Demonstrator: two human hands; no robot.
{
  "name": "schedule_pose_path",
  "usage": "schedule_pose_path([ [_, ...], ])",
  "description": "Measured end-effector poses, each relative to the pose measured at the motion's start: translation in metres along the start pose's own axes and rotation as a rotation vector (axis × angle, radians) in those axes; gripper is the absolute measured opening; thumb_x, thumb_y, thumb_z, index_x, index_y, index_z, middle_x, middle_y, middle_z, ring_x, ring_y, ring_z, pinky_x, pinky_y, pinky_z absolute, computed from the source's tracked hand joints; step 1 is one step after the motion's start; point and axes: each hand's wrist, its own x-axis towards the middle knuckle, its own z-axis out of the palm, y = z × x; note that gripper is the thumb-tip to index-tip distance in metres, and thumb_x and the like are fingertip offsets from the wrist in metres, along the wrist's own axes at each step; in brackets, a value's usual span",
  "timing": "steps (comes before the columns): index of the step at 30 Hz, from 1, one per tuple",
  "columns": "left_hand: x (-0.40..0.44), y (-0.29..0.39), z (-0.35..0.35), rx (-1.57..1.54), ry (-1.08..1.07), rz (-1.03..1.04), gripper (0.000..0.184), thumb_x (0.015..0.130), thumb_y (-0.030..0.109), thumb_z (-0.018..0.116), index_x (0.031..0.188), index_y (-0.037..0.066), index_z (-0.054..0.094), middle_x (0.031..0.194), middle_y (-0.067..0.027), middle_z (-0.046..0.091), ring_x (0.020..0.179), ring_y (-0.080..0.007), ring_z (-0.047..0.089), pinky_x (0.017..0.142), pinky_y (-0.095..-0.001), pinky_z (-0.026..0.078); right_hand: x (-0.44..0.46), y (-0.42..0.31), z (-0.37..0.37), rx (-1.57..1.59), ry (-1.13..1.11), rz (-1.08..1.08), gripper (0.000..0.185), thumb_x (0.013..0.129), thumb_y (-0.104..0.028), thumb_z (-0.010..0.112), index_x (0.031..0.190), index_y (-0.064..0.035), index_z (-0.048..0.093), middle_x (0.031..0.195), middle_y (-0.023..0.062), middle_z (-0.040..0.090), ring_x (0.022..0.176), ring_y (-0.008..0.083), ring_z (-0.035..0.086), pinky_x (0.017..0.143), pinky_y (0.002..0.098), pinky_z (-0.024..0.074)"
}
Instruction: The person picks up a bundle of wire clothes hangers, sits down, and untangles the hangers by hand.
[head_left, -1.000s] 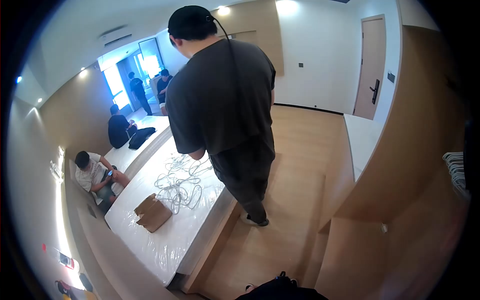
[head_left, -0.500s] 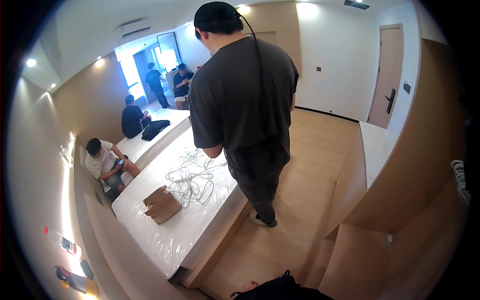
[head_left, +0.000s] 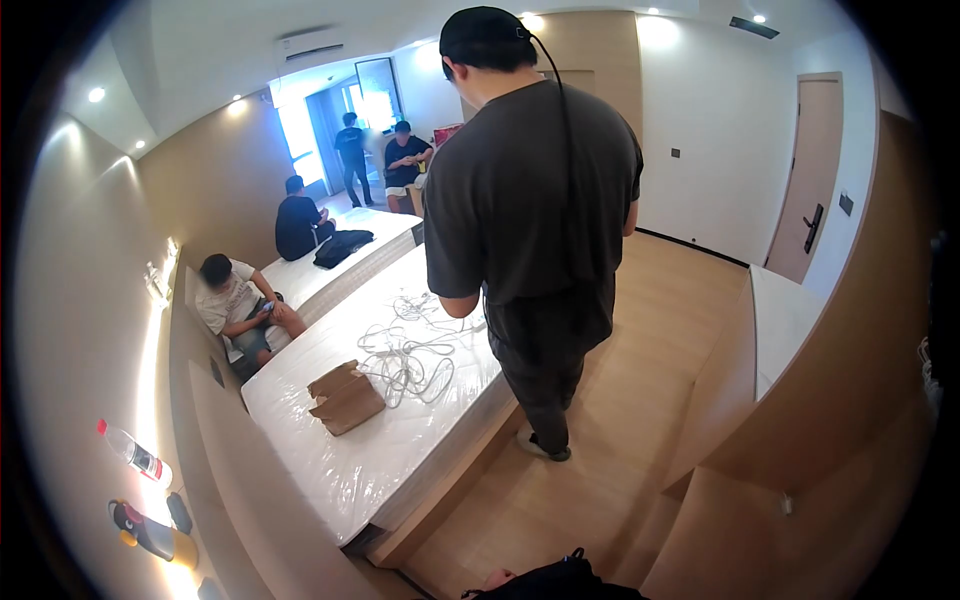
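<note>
At the bottom edge of the head view a small patch of skin shows, which seems to be my left hand (head_left: 498,578). It lies against black cloth (head_left: 565,582) with a thin cord or strap on it. Its fingers are too cut off to read, and I cannot make out anything held. My right hand is out of view. Ahead of me, a person in a dark shirt and black cap (head_left: 530,190) stands with their back to me beside a plastic-wrapped mattress (head_left: 300,470). On it lie an open brown cardboard box (head_left: 346,398) and tangled white cables (head_left: 405,365).
A bottle with a red cap (head_left: 135,453) and a penguin-like figure (head_left: 150,535) stand on the left ledge. One person (head_left: 245,305) sits beyond the mattress; several others are farther back. Wooden floor (head_left: 640,350) runs along the right, beside a low cabinet (head_left: 785,330).
My view has turned slightly left, so the room appears shifted right and a little down. The standing person stays beside the mattress; the box and cables have not visibly moved on it.
</note>
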Motion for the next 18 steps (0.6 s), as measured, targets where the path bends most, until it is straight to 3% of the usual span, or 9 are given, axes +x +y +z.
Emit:
schedule_pose_path([
  [12, 0.006, 0.048, -0.033, -0.022, 0.045, -0.016, 0.038, 0.087, 0.033, 0.056, 0.100, 0.001, 0.072, 0.087, -0.0168, 0.071, 0.083, -0.0266, 0.067, 0.078, -0.0367, 0.051, 0.019, -0.013, 0.041, 0.460, 0.212, 0.181, 0.053, 0.074, 0.001, 0.077, 0.120, 0.0073, 0.052, 0.110, 0.0187, 0.062, 0.096, 0.0253, 0.062, 0.090, 0.0393, 0.0497],
  [14, 0.007, 0.063, -0.040, -0.033, 0.059, 0.001, 0.038, 0.087, 0.034, 0.056, 0.100, 0.001, 0.072, 0.087, -0.0166, 0.071, 0.083, -0.0265, 0.067, 0.077, -0.0365, 0.051, 0.039, 0.029, 0.010, -0.499, -0.006, -0.783, 0.057, 0.069, 0.004, 0.081, 0.118, 0.0062, 0.054, 0.108, 0.0170, 0.063, 0.092, 0.0253, 0.063, 0.086, 0.0387, 0.0517],
  [17, 0.015, 0.081, -0.048, -0.048, 0.078, 0.037, 0.038, 0.087, 0.034, 0.056, 0.099, 0.002, 0.072, 0.086, -0.0162, 0.071, 0.082, -0.0262, 0.067, 0.077, -0.0364, 0.051, 0.045, 0.040, -0.001, -0.533, 0.008, -0.794, 0.051, 0.068, 0.003, 0.083, 0.113, 0.0051, 0.058, 0.106, 0.0169, 0.064, 0.093, 0.0244, 0.062, 0.087, 0.0398, 0.0517],
  [18, 0.016, 0.086, -0.050, -0.052, 0.081, 0.050, 0.039, 0.087, 0.035, 0.056, 0.099, 0.002, 0.073, 0.086, -0.0161, 0.071, 0.082, -0.0261, 0.067, 0.077, -0.0363, 0.051, 0.033, 0.006, 0.029, -0.628, 0.089, -0.867, 0.040, 0.074, -0.005, 0.080, 0.108, 0.0042, 0.061, 0.104, 0.0160, 0.065, 0.094, 0.0246, 0.062, 0.090, 0.0412, 0.0517],
])
